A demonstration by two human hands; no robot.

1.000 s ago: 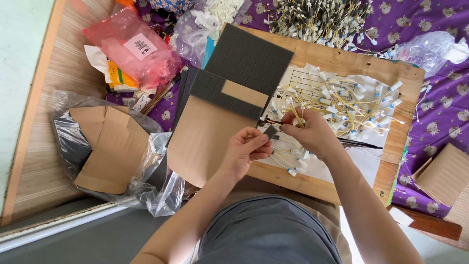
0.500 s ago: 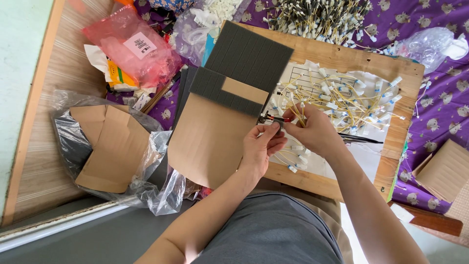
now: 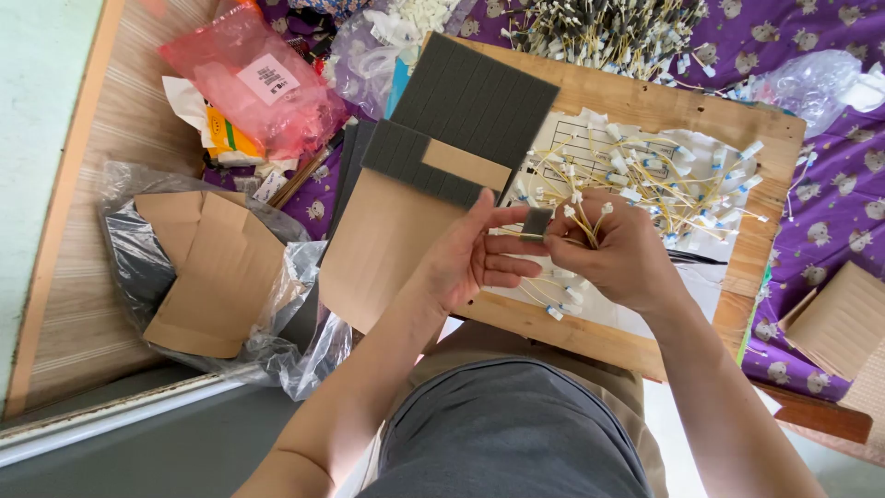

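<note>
My left hand [image 3: 479,254] and my right hand [image 3: 618,254] meet above the wooden board [image 3: 645,111] on my lap. Between their fingertips is a small dark grey foam piece [image 3: 536,222]; both hands touch it. My right hand also grips a small bunch of yellow wires with white connectors [image 3: 590,217]. A loose pile of the same wires [image 3: 664,180] lies on a white printed sheet [image 3: 572,138] on the board. A dark foam sheet cut into strips [image 3: 479,97] on brown backing card [image 3: 387,240] lies to the left of my hands.
A red plastic bag [image 3: 249,78] lies at the upper left. Brown cardboard pieces [image 3: 212,267] sit in a clear and black plastic bag. More wires [image 3: 599,28] are heaped at the top on purple patterned cloth [image 3: 830,212]. A cardboard box [image 3: 839,318] stands at right.
Both hands have risen slightly and come together. The left hand now holds a small grey foam piece up against the wires in the right hand.
</note>
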